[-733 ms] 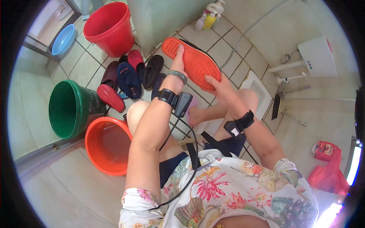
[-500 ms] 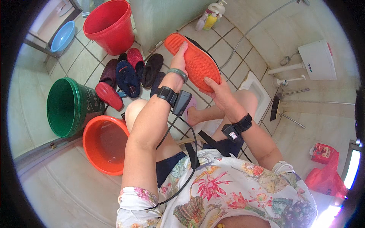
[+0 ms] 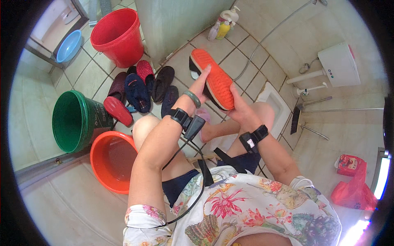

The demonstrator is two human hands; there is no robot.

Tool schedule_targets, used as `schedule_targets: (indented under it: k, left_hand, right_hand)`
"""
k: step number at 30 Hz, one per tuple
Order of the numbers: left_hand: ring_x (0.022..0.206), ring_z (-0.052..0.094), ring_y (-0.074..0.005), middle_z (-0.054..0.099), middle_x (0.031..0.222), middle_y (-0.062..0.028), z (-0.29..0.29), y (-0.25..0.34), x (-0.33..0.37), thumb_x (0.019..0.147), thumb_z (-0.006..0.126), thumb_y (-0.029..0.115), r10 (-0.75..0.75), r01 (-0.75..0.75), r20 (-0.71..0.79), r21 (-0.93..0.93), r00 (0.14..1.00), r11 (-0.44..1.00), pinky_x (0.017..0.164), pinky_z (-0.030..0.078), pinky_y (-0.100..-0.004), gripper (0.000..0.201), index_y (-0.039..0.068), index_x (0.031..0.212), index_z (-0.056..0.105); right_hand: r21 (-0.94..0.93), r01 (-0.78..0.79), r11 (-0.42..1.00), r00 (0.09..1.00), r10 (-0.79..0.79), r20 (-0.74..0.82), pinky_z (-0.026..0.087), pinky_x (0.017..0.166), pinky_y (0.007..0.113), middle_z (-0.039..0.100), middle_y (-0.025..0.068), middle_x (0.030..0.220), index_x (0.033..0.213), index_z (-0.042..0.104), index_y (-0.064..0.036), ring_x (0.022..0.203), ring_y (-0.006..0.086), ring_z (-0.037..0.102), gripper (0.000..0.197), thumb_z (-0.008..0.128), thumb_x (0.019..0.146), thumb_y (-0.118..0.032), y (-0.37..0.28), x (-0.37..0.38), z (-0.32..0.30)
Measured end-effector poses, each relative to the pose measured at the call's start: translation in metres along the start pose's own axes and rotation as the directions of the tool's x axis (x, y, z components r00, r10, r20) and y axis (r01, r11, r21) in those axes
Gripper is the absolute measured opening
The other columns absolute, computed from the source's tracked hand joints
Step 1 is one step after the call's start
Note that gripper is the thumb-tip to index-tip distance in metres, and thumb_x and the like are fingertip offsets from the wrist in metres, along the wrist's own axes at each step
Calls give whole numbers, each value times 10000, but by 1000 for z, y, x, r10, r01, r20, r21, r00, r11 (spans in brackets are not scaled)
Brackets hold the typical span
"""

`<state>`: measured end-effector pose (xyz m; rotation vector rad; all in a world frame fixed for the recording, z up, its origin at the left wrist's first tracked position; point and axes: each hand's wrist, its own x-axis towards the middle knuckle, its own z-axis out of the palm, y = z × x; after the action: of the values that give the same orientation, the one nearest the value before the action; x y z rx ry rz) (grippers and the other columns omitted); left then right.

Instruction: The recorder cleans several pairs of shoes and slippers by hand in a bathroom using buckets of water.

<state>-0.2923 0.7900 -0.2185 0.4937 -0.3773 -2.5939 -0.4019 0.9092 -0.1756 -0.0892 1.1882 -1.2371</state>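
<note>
Both hands hold up a slipper (image 3: pixel 216 78) with its orange, textured sole toward me. Its dark upper and a bit of white show along the left edge. My left hand (image 3: pixel 200 86) is closed on the left side, thumb lying on the sole. At the lower right end, my right hand (image 3: pixel 241 107) grips it, thumb along the edge; its other fingers are hidden behind. Below and left of the slipper, several others lie on the floor: a navy slipper (image 3: pixel 137 92), a dark brown slipper (image 3: pixel 163 84), a red dotted slipper (image 3: pixel 145 71) and a red-soled slipper (image 3: pixel 118 111).
An orange basin (image 3: pixel 96 165) holding water stands by my left knee. Beyond it are a green bucket (image 3: pixel 97 117), a red bucket (image 3: pixel 123 49) and a blue basin (image 3: pixel 69 46). Bottles (image 3: pixel 223 29) stand at the back. A squat toilet (image 3: pixel 283 104) and a broom (image 3: pixel 295 119) are at right.
The slipper has tilted in my hands, so its dark side now shows at the left edge. Both hands still grip it. The view has shifted slightly.
</note>
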Motion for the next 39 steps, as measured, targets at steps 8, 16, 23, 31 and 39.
schedule_targets:
  k: [8, 16, 23, 31, 39]
  left_hand:
    - [961, 591, -256, 606, 1058, -121, -3, -4, 6, 842, 502, 443, 5, 17, -188, 114, 982, 993, 852, 469, -379, 482, 56, 1128, 522]
    - [889, 604, -267, 626, 970, -130, -37, -6, 24, 867, 485, 407, 191, -156, -294, 139, 936, 978, 833, 477, -383, 424, 30, 1046, 557]
    - [1085, 560, -253, 591, 1166, -108, 0, -4, -2, 869, 547, 453, 52, -54, -182, -1, 982, 999, 981, 410, -406, 502, 50, 1169, 535]
    - [964, 616, -264, 619, 1078, -125, -27, -2, 8, 874, 566, 299, 124, -143, -378, -22, 917, 989, 868, 487, -425, 397, 3, 1136, 535]
    - [792, 651, -281, 629, 966, -175, -31, -3, 21, 819, 615, 198, 370, -251, -592, 276, 716, 928, 706, 541, -393, 366, -95, 1031, 553]
  right_hand:
    - [14, -45, 999, 999, 46, -30, 370, 869, 378, 561, -41, 1130, 1187, 511, -240, 1003, 122, 485, 459, 458, 881, -578, 28, 4, 16]
    - [-40, -52, 998, 998, 51, -38, 444, 790, 325, 570, 9, 1135, 1217, 500, -173, 969, 147, 537, 537, 408, 894, -591, 34, 20, 19]
    - [-80, 160, 984, 986, -163, -28, 444, 893, 383, 545, 48, 1222, 1274, 455, -120, 1067, 180, 551, 573, 423, 903, -556, 20, 37, 1]
    - [-429, 258, 866, 945, -319, -75, 488, 779, 291, 596, 104, 1100, 1198, 517, 20, 955, 171, 595, 646, 371, 925, -547, 41, 69, -8]
    - [-327, 216, 920, 968, -246, -53, 478, 885, 352, 542, 112, 1218, 1277, 423, -12, 1069, 199, 570, 607, 302, 955, -512, 42, 69, 6]
